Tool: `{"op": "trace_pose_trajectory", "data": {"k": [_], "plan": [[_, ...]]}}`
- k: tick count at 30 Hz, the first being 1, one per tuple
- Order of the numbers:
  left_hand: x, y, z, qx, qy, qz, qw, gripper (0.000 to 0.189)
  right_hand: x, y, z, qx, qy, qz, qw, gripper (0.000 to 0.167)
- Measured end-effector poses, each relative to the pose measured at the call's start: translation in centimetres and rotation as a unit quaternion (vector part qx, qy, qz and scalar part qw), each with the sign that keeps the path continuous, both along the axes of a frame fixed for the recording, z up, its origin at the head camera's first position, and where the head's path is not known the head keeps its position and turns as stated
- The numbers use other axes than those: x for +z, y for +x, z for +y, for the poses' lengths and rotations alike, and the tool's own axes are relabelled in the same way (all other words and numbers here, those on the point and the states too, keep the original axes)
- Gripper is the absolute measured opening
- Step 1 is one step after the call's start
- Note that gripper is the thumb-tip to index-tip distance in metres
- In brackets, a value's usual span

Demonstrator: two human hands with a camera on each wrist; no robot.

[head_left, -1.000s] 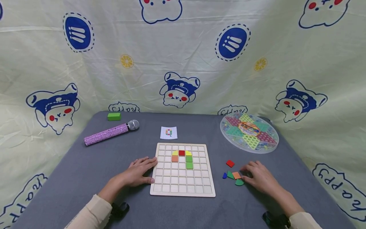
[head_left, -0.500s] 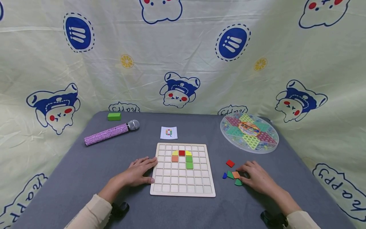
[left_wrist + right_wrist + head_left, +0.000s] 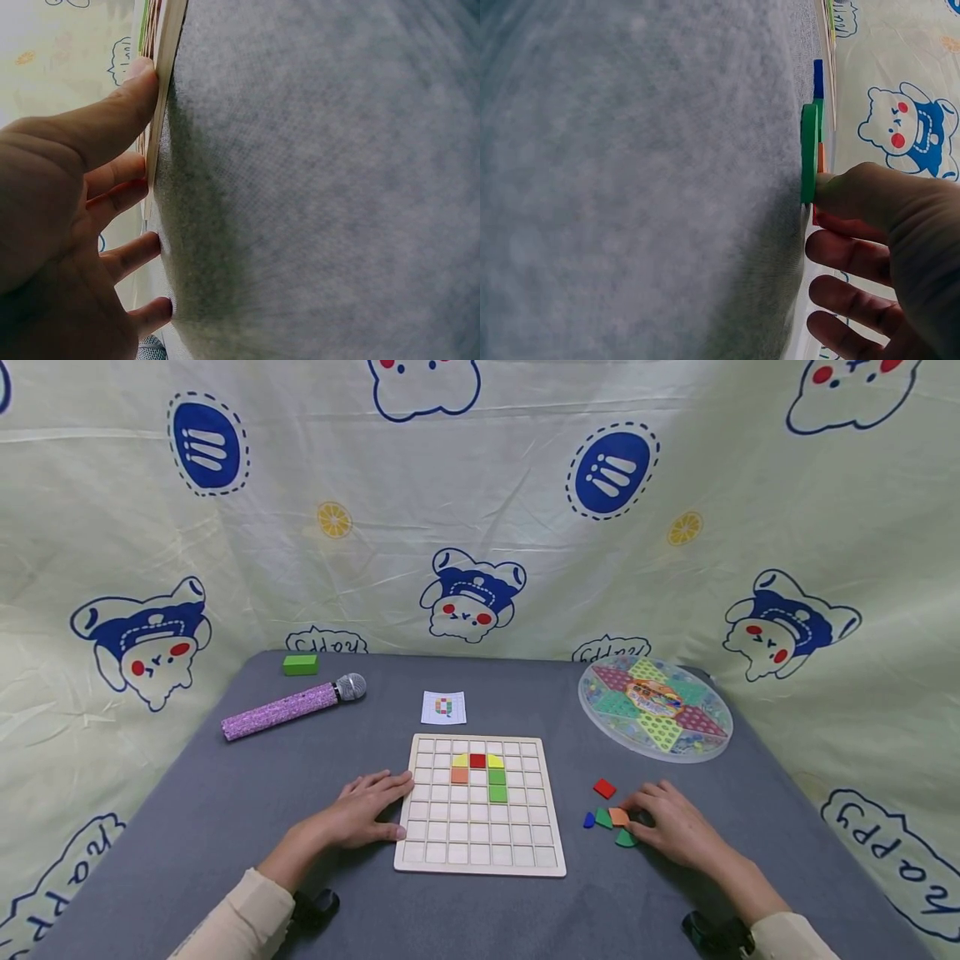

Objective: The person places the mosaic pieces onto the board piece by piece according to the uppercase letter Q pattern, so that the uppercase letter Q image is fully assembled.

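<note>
My left hand (image 3: 367, 812) rests at the left side of a wooden grid board (image 3: 450, 852), fingers spread, its thumb and index finger touching the edge (image 3: 161, 105). On the board lie two yellow tiles, a red one (image 3: 477, 761), an orange one (image 3: 459, 775) and two green ones (image 3: 497, 793). Right of the board, my right hand (image 3: 675, 822) pinches a loose orange square tile (image 3: 618, 817) between thumb and index finger. Around it lie a green quarter-round tile (image 3: 626, 838), another green tile (image 3: 603, 817), a small blue tile (image 3: 588, 820) and a red square tile (image 3: 604, 788).
Beyond the board lies a small pattern card (image 3: 443, 708). A purple glitter microphone (image 3: 288, 710) and a green block (image 3: 301, 665) are at the back left. At the back right sits a round clear game box (image 3: 655, 710). A printed cloth (image 3: 480, 485) hangs behind the table.
My right hand has moved slightly left to the loose tiles; the orange and green quarter-round tiles have shifted a little. The left hand and board have stayed put.
</note>
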State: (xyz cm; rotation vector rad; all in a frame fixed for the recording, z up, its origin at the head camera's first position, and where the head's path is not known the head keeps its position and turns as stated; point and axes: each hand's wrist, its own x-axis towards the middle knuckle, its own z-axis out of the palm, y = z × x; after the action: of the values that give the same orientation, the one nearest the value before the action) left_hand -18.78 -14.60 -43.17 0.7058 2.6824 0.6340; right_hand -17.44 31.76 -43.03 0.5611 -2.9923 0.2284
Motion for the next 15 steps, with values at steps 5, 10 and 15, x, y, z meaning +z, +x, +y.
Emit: {"op": "trace_pose_trajectory", "data": {"k": [5,10,15], "plan": [[0.1,0.0,0.0,0.0,0.0,0.001,1.0,0.072,0.2,0.0,-0.8,0.001,0.004,0.007,1.0,0.017],[0.1,0.1,0.0,-0.003,0.003,0.005,1.0,0.072,0.5,-0.2,-2.5,0.01,0.011,0.024,0.9996,0.019],[0.2,0.3,-0.1,-0.007,0.013,0.01,0.9998,0.072,0.4,-0.5,-4.6,0.035,0.006,0.047,0.9983,0.021]]}}
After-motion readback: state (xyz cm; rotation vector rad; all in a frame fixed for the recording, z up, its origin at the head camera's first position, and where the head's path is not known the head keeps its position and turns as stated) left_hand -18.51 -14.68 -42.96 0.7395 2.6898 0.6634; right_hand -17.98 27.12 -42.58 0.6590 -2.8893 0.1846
